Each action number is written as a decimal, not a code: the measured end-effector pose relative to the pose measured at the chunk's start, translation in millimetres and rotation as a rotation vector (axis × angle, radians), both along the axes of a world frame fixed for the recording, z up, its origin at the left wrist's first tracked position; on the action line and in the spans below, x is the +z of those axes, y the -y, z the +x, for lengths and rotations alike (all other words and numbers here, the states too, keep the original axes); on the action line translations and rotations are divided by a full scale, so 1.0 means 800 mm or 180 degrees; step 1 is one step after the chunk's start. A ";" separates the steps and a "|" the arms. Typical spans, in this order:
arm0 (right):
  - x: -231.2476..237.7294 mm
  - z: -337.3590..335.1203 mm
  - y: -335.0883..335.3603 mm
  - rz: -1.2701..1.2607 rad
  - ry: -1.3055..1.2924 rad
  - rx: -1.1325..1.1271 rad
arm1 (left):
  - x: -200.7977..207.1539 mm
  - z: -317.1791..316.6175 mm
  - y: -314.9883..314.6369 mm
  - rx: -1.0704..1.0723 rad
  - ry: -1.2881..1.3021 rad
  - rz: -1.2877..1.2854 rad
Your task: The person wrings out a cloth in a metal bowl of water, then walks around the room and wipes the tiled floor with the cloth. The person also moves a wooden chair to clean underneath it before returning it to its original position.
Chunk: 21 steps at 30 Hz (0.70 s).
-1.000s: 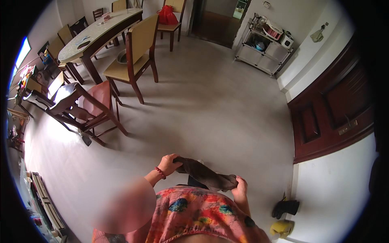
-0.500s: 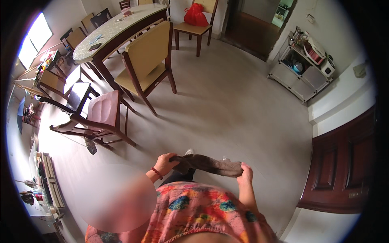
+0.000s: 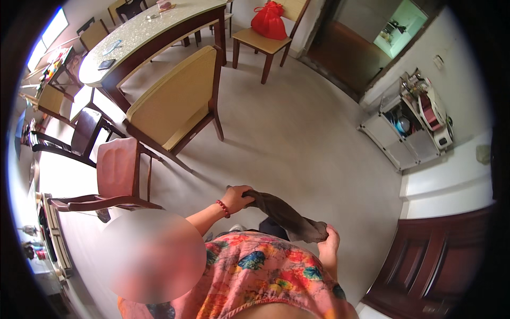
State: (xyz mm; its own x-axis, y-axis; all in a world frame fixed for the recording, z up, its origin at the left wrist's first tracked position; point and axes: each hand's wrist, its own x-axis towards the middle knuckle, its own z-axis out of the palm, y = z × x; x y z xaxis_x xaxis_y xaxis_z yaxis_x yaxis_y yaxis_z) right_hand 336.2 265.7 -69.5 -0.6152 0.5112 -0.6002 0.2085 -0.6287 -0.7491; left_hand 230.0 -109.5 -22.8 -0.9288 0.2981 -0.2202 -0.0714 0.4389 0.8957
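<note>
A dark brown cloth (image 3: 287,215) is stretched between my two hands in front of my floral shirt. My left hand (image 3: 237,198), with a red bead bracelet at the wrist, grips the cloth's upper left end. My right hand (image 3: 330,242) pinches the lower right end, lower down and close to my body. The cloth hangs slack and crumpled between them, above the grey floor (image 3: 297,143).
A tan cushioned wooden chair (image 3: 175,106) and a reddish wooden armchair (image 3: 114,170) stand to the left. A long marble-topped table (image 3: 143,32) is behind them, with another chair holding a red bag (image 3: 268,18). A white shelf cart (image 3: 409,127) and a dark wooden door (image 3: 441,260) are on the right.
The view has swung toward the table and chairs, which now look closer. Both hands keep hold of the dark cloth, and the right end hangs lower than before.
</note>
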 end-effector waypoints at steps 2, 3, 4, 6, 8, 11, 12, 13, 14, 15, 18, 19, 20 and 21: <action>-0.007 -0.045 -0.012 -0.0059 0.0183 -0.0009 | -0.017 -0.044 -0.020 -0.0033 -0.0203 -0.0044; -0.011 -0.069 -0.020 -0.0088 0.0275 -0.0003 | -0.023 -0.064 -0.028 0.0021 -0.0286 -0.0060; -0.026 -0.091 -0.036 -0.0236 0.0166 0.0094 | -0.027 -0.087 -0.037 0.0047 -0.0374 -0.0059; -0.046 -0.147 -0.061 -0.0448 0.0163 0.0149 | -0.031 -0.130 -0.061 0.0124 -0.0431 -0.0082; -0.045 -0.212 -0.057 -0.0600 0.0214 0.0231 | -0.024 -0.165 -0.067 0.0154 -0.0314 -0.0214; -0.050 -0.304 -0.066 -0.0402 0.0153 0.0634 | 0.007 -0.221 -0.083 0.0323 0.0010 -0.0170; -0.046 -0.341 -0.074 -0.0580 0.0115 0.1009 | 0.006 -0.240 -0.086 0.0459 -0.0268 -0.0106; -0.045 -0.371 -0.071 -0.0413 0.0162 0.0972 | 0.010 -0.253 -0.083 0.0618 -0.0293 -0.0098; -0.039 -0.404 -0.065 -0.0215 0.0232 0.0952 | 0.009 -0.267 -0.081 0.0797 -0.0294 -0.0061; -0.031 -0.438 -0.057 -0.0013 0.0296 0.0933 | 0.008 -0.281 -0.078 0.0977 -0.0295 -0.0023; -0.013 -0.537 -0.038 -0.0079 0.0364 0.1142 | 0.013 -0.318 -0.064 0.1361 0.0031 -0.0046; -0.011 -0.567 -0.026 -0.0054 0.0339 0.1215 | 0.006 -0.330 -0.056 0.1506 0.0167 -0.0025; 0.000 -0.597 -0.012 -0.0150 0.0403 0.1268 | -0.008 -0.345 -0.048 0.1604 0.0002 -0.0115; -0.007 -0.621 -0.007 -0.0121 0.0393 0.1377 | -0.027 -0.361 -0.039 0.1697 -0.0164 -0.0207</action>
State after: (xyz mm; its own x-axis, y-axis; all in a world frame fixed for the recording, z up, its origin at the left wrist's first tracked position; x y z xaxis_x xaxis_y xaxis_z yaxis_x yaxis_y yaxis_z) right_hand -160.2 270.9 -74.9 -0.6899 0.1990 -0.6960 0.5447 -0.4905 -0.6802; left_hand -59.0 -78.2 -44.2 -0.9576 -0.2305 -0.1727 -0.2562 0.4083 0.8761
